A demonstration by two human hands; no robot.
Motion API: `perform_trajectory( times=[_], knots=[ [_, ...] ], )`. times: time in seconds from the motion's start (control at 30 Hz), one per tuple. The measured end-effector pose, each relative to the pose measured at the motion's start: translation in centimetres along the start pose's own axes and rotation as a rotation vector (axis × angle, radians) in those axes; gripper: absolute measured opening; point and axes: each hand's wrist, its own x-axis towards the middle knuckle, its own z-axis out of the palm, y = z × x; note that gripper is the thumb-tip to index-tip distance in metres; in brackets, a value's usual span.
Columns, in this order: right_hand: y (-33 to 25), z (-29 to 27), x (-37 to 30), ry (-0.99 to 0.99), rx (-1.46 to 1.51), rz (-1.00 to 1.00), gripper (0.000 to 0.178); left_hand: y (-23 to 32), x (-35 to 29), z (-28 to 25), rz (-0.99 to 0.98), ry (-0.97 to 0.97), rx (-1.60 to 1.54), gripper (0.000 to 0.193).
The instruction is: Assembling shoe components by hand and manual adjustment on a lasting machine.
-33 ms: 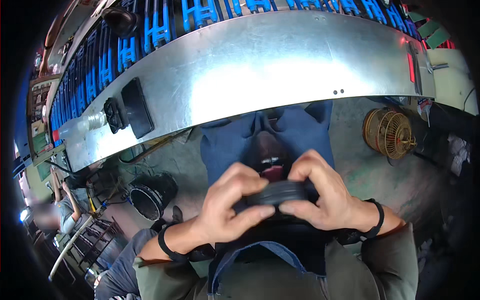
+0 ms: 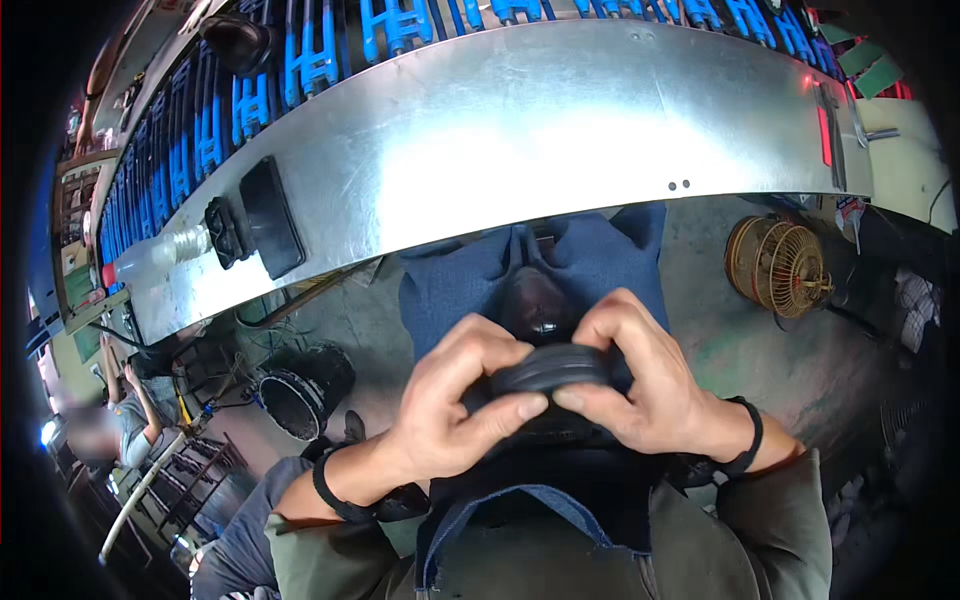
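Observation:
Both thumbs and fingers pinch a curved black piece (image 2: 550,370) that looks like a shoe sole, seen edge-on and slightly blurred. My left hand (image 2: 460,395) closes on its left end and my right hand (image 2: 645,385) on its right end, thumb tips almost meeting at the near edge. Just beyond the sole, a glossy dark shoe (image 2: 538,303) rests over my lap, its rounded toe pointing away from me. The hands and sole hide the shoe's near part. Blue cloth (image 2: 440,290) spreads beneath the shoe.
Ahead curves a shiny metal bench (image 2: 530,120) with a black phone (image 2: 271,217), a dark case (image 2: 226,232) and a clear bottle (image 2: 160,252). Behind it runs a blue rack (image 2: 400,25) bearing a dark shoe (image 2: 238,42). On the floor: a bucket (image 2: 293,402), a fan (image 2: 778,268). Another person (image 2: 135,425) sits left.
The hands and the sole have risen slightly toward the bench, and the sole is tilted more. A pinkish patch between shoe and sole is now covered.

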Motion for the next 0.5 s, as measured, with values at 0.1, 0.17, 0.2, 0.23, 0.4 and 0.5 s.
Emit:
perform_trajectory(
  times=[0.1,0.17,0.2,0.23,0.4,0.5],
  knots=[
    [0.8,0.1,1.2,0.004,-0.058,0.028,0.041,-0.5,0.9,-0.2,-0.072,0.023,0.030,0.027],
    [0.9,-0.1,1.4,-0.021,-0.103,0.066,0.043,0.0,1.4,-0.6,-0.118,-0.027,0.137,0.027],
    [0.8,-0.2,1.7,-0.020,-0.106,0.066,0.043,0.1,1.7,-1.0,-0.115,-0.027,0.136,0.027],
    [0.6,-0.3,2.2,0.053,-0.168,0.083,0.044,0.1,2.1,-1.4,-0.004,-0.053,0.378,0.028],
    [2.3,0.4,1.6,0.142,0.176,0.201,0.053,-1.3,1.6,-0.8,-0.081,0.012,0.105,0.030],
    [0.7,-0.3,0.1,-0.075,0.626,0.152,0.069,1.3,-1.1,0.2,0.162,0.029,0.218,0.030]
  ],
)
